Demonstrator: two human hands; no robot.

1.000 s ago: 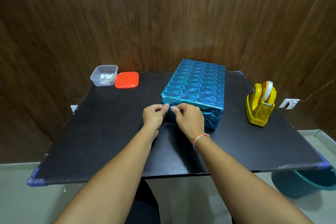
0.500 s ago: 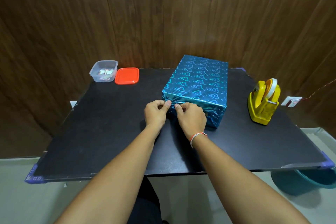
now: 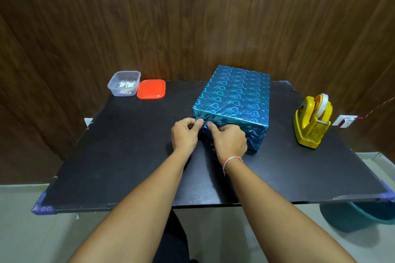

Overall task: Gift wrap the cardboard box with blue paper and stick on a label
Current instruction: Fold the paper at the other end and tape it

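Box [image 3: 235, 96] sat on the black matte counter [image 3: 128, 156], toward the back and a bit right of middle, already covered in shiny blue foil paper printed with little heart outlines, pretty crisp along the top edges but crinkly on the near end. We had both hands at that near end's left corner: our left hand [image 3: 184, 134] had its fingers curled, thumb and forefinger pinching the paper, and our right hand [image 3: 229, 141] was pinching the wrinkled foil just beside it. Off to the right stood a chunky yellow plastic tape dispenser [image 3: 312, 124]. Back left we had a clear squarish plastic tub [image 3: 124, 83] with a flat orange lid [image 3: 151, 89] lying next to it.
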